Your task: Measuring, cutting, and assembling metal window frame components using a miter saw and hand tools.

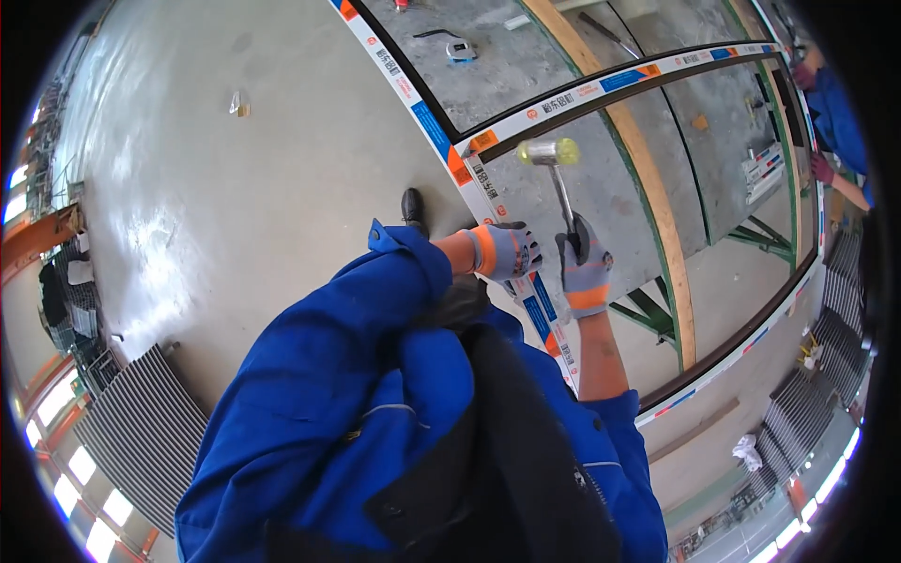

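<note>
My right hand (pixel 586 267), in a grey glove with an orange cuff, is closed round the dark handle of a mallet (pixel 550 153). The mallet has a metal head with translucent yellow faces, and it stands over the opening of a large window frame (pixel 601 89). My left hand (pixel 507 251), gloved alike, lies across the frame's near-left bar, its fingers curled over the inner edge. White, blue and orange printed film covers the frame's bars. A crossbar meets the left bar at a corner joint (pixel 462 150), just beyond my left hand.
Beneath the frame is a grey-topped workbench (pixel 526 188) with wooden strips (pixel 648 188) and green legs. A tape measure (pixel 460 50) and a hammer-like tool (pixel 608 36) lie there. Another person in blue (pixel 840 113) touches the frame's far right side. Stacked ribbed panels (pixel 141 427) stand at left.
</note>
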`<control>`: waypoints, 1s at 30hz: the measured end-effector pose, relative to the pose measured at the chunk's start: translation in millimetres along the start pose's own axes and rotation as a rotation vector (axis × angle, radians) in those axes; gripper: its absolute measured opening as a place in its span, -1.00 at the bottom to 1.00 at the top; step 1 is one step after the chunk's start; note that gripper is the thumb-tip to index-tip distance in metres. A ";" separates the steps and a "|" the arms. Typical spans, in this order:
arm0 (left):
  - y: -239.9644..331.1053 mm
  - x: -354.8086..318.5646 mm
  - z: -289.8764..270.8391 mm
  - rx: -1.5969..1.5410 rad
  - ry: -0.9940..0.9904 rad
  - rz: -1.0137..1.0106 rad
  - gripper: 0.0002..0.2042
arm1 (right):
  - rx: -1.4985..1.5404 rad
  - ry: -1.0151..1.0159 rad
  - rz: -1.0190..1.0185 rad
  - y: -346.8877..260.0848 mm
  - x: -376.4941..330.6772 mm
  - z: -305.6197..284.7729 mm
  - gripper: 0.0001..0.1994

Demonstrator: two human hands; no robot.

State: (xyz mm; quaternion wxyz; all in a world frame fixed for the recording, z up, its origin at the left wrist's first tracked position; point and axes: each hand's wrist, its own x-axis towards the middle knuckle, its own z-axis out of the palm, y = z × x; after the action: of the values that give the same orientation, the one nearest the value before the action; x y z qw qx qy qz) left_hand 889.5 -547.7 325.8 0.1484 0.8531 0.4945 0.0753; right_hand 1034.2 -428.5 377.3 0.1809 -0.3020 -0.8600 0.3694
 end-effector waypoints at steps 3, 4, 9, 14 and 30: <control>3.3 4.1 -0.5 0.023 -0.048 0.030 -0.68 | -0.381 -0.191 -0.117 -45.9 12.8 0.8 -0.63; 1.3 7.3 1.7 0.034 -0.140 0.053 -0.77 | -0.472 -0.395 0.025 -64.8 21.1 -2.2 -0.61; -3.4 9.4 4.0 -0.001 -0.020 0.034 -0.81 | -0.394 -0.158 -0.158 -43.0 11.1 4.9 -0.61; -3.7 7.6 -9.7 0.040 -0.034 0.075 -0.82 | -0.583 -0.354 0.002 -44.4 11.4 8.0 -0.58; -1.8 6.5 -2.3 -0.008 0.031 0.036 -0.81 | 0.464 -0.553 0.734 -12.3 20.9 -25.5 -0.69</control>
State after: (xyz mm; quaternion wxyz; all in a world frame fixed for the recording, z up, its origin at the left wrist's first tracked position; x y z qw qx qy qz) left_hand 890.7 -540.8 327.3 0.1429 0.8600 0.4810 0.0930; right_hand 1027.3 -408.1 405.2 -0.1327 -0.4270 -0.6083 0.6558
